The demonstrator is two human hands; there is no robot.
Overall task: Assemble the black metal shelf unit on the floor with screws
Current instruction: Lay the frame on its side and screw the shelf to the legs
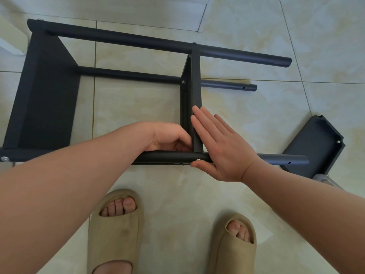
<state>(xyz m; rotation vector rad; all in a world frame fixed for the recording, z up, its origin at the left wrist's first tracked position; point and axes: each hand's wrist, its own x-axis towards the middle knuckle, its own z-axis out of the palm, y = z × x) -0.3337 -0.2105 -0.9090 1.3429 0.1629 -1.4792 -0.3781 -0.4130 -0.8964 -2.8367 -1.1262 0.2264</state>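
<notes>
The black metal shelf unit (pixel 122 39) lies on its side on the tiled floor, its round posts running left to right. One shelf panel (pixel 45 91) is fixed at the left end. A second, middle panel (pixel 195 80) stands edge-up between the posts. My right hand (pixel 219 145) lies flat with straight fingers against the right face of that panel, thumb under the near post (pixel 167 156) beside a silver screw head (pixel 198 159). My left hand (pixel 167 137) is curled at the panel's left side where it meets the near post; what its fingertips pinch is hidden.
A loose black shelf panel (pixel 316 147) lies on the floor at the right, behind the near post's free end. A clear plastic piece (pixel 324 179) sits just below it. My two feet in beige slippers (pixel 116 230) stand close in front. White furniture (pixel 201 14) stands at the top.
</notes>
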